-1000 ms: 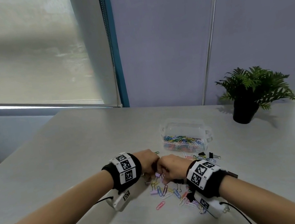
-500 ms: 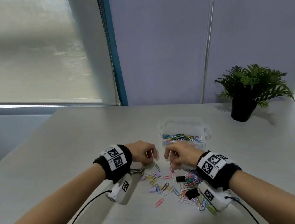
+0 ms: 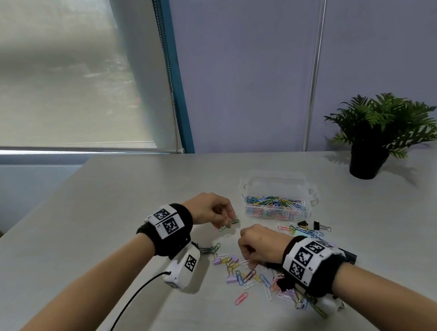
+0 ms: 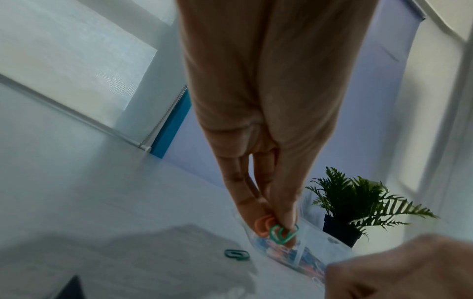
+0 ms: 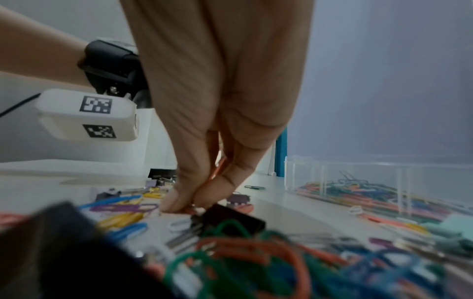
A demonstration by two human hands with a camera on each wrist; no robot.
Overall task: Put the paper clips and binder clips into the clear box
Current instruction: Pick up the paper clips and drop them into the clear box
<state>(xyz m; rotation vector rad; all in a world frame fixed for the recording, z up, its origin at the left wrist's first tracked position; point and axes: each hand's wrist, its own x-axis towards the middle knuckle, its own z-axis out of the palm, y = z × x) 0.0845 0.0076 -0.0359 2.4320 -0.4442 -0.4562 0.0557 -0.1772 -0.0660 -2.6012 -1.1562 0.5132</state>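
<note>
A: Left hand [image 3: 213, 209] up off the table [image 3: 108, 241], thumb and fingertips pinching a green paper clip [image 4: 282, 233]. Another green clip [image 4: 236, 254] lies flat just beneath.

B: And the right hand [image 3: 262, 244]? Down in the loose clips [image 3: 247, 273], fingertips closed on something orange, too blurred to name. A black binder clip [image 5: 230, 219] sits right beside it.

A: Clear box [image 3: 276, 199] stands just beyond, far right of both hands, part-filled with coloured clips.

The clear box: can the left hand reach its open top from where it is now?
Probably yes: the left hand pinches a green paper clip beside the clear box, with nothing between them.
</note>
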